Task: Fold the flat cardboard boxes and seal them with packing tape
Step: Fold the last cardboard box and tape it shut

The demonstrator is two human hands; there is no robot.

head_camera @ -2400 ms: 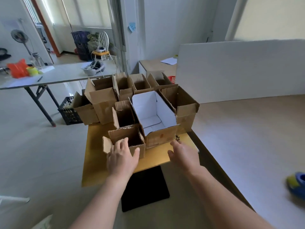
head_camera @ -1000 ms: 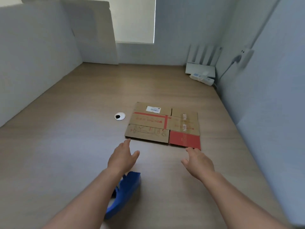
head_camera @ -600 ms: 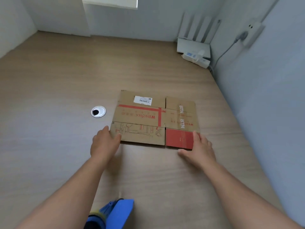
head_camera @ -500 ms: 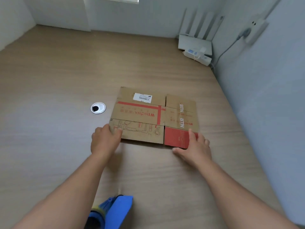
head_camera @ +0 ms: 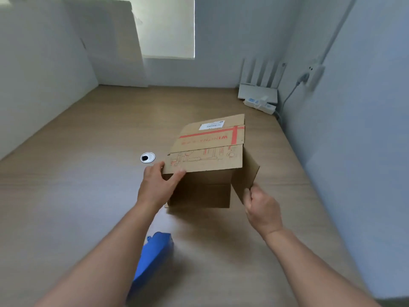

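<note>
blue tape dispenser [head_camera: 152,260] under left forearm, grommet [head_camera: 147,157] beside box [head_camera: 205,156]

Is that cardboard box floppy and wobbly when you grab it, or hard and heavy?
Probably light: the cardboard box is thin-walled and looks empty. Likely wobbly: its flaps hang loose, untaped. It seems stiff, though: the left hand and right hand grip only edges, yet the flaps look flat.

We see the cardboard box [head_camera: 208,149], brown with red print and a white label, partly opened into a tube, printed panel uppermost, just right of the cable grommet [head_camera: 147,157]. The blue tape dispenser [head_camera: 155,253] lies on the counter [head_camera: 66,173], nearer us than the grommet.
</note>
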